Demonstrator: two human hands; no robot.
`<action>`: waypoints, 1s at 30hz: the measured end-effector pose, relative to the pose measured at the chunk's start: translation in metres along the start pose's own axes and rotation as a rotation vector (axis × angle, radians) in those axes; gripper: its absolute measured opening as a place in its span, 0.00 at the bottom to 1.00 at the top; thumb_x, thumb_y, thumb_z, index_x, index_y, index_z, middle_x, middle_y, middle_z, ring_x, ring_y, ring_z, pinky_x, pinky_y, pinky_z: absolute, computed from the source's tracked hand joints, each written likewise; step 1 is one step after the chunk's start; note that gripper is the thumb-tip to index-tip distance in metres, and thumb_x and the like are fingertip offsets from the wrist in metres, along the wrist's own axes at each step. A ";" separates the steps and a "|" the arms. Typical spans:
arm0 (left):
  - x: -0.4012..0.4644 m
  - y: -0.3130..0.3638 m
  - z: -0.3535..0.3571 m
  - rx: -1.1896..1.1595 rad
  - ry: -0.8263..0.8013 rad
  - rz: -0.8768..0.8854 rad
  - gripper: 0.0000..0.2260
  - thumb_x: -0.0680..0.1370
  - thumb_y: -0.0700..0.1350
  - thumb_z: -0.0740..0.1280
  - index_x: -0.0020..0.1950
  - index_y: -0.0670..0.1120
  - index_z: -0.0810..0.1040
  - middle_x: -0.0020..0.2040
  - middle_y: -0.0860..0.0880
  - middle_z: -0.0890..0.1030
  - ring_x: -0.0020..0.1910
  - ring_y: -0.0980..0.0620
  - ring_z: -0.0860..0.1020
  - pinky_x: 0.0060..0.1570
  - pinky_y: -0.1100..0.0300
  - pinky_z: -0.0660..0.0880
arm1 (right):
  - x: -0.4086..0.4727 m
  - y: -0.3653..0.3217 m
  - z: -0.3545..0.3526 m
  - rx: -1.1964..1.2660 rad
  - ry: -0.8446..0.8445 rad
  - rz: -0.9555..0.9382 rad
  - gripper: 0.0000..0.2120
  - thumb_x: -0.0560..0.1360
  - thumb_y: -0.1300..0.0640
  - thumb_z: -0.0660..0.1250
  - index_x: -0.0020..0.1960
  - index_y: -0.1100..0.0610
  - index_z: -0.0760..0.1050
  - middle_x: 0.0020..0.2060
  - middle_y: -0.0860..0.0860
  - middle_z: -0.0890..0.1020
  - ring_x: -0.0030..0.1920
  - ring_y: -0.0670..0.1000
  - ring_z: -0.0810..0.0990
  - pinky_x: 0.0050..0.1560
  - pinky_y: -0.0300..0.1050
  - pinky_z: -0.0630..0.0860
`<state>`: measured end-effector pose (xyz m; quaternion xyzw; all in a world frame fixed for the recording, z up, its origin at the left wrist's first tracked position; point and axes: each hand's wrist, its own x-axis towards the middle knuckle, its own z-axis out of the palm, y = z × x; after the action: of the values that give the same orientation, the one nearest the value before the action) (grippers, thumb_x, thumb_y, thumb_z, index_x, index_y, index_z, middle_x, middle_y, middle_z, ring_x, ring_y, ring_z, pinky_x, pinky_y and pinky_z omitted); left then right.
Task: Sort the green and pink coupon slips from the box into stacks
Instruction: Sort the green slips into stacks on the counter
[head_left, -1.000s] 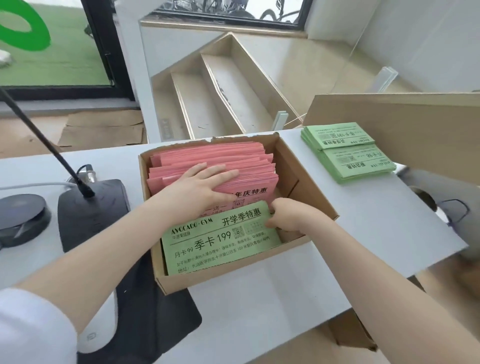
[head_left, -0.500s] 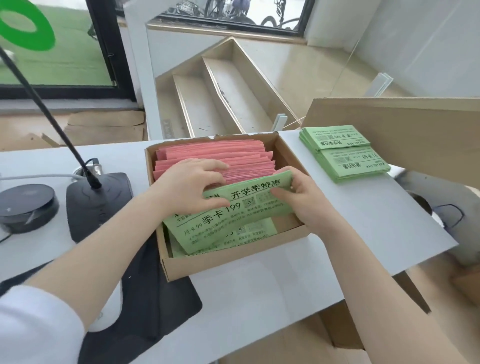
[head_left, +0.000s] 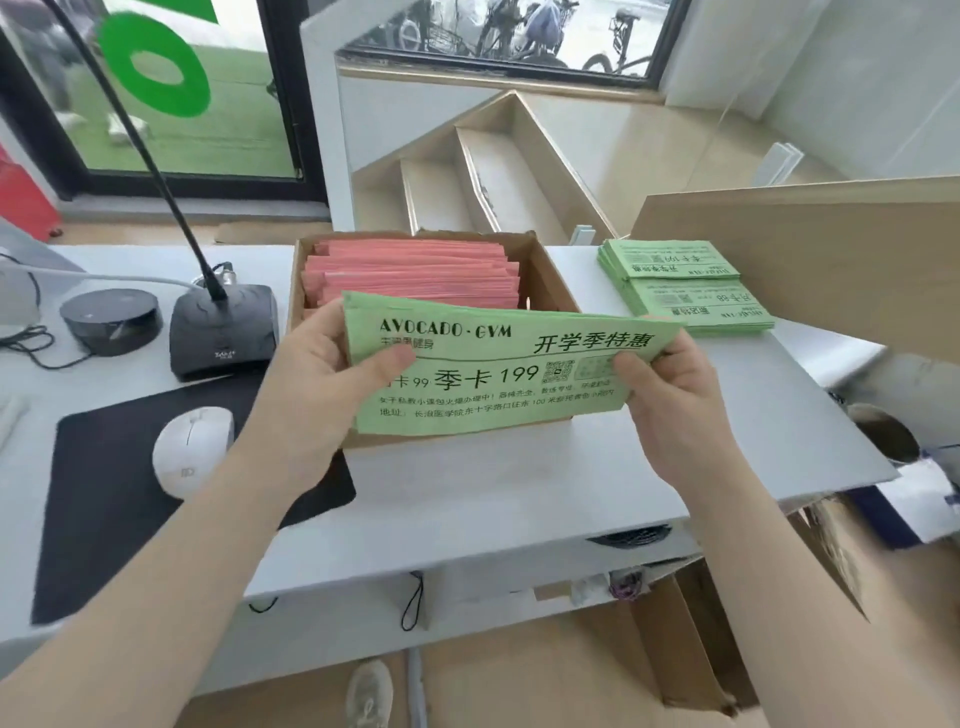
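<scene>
White mouse on black mat, far left. Left hand pinches left end of green slip bundle, thumb on its face. Bundle held raised over cardboard box, pink slips inside behind it. Right hand pinches bundle's right end. Sorted green stack on table, far right.

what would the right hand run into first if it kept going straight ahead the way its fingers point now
Probably the cardboard box: the right hand, gripping the green slips, points up and left toward its right wall and the pink slips inside. Depth is unclear; it may pass above the rim.
</scene>
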<state>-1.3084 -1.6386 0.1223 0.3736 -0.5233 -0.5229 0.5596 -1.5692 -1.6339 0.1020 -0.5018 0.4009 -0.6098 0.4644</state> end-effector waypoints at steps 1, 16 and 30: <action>-0.015 -0.012 0.007 0.014 0.025 -0.021 0.13 0.72 0.31 0.65 0.50 0.47 0.76 0.43 0.55 0.85 0.44 0.56 0.83 0.41 0.63 0.78 | -0.009 0.005 -0.008 -0.008 -0.004 0.028 0.09 0.73 0.68 0.64 0.47 0.55 0.75 0.44 0.50 0.83 0.49 0.53 0.80 0.52 0.51 0.77; -0.088 -0.101 0.011 0.303 0.118 -0.176 0.19 0.76 0.33 0.64 0.57 0.56 0.69 0.55 0.58 0.77 0.58 0.61 0.75 0.59 0.64 0.71 | -0.073 0.068 -0.026 -0.181 -0.012 0.332 0.13 0.74 0.73 0.62 0.51 0.57 0.74 0.45 0.47 0.83 0.47 0.44 0.82 0.45 0.35 0.77; -0.064 -0.106 -0.009 0.309 -0.127 -0.260 0.14 0.78 0.37 0.63 0.57 0.55 0.71 0.54 0.61 0.81 0.58 0.59 0.77 0.62 0.56 0.71 | -0.059 0.052 -0.013 -0.179 0.057 0.318 0.13 0.75 0.73 0.60 0.48 0.56 0.71 0.41 0.50 0.79 0.41 0.43 0.79 0.40 0.34 0.75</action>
<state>-1.3143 -1.5961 0.0061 0.4857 -0.5790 -0.5266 0.3894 -1.5696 -1.5894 0.0357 -0.4540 0.5409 -0.5044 0.4969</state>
